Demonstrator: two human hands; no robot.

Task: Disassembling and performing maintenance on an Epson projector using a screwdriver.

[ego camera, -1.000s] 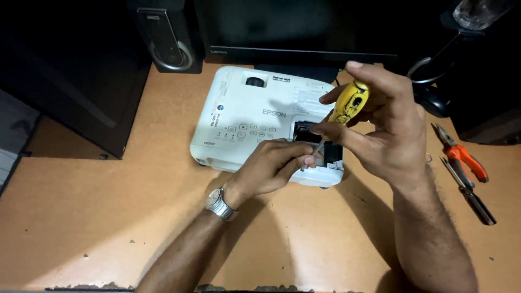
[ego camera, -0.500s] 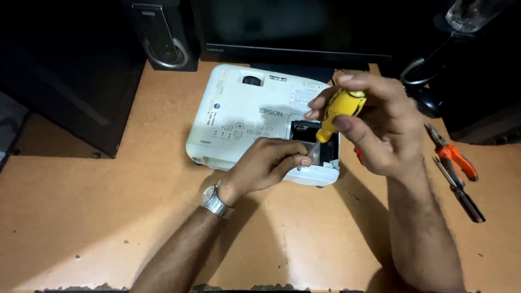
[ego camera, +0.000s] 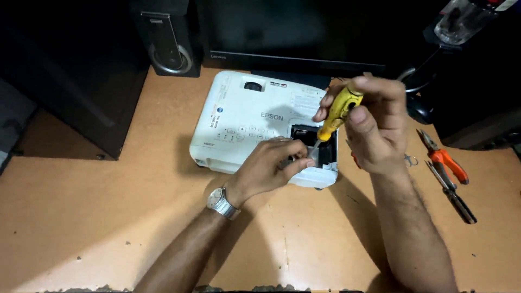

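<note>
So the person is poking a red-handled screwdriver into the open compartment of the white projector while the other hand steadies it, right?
Not quite: the screwdriver has a yellow handle, not red, as the head view shows. The rest holds: the right hand points its tip into the open compartment of the white projector, and the left hand rests on the projector's front edge. The orange-red handles belong to the pliers lying on the table.

A tan wooden desk (ego camera: 97, 217) carried a white projector (ego camera: 244, 125), orange-handled pliers (ego camera: 442, 160) beside dark cutters (ego camera: 456, 198) at its right, and a black speaker (ego camera: 168, 40) at the back.
</note>
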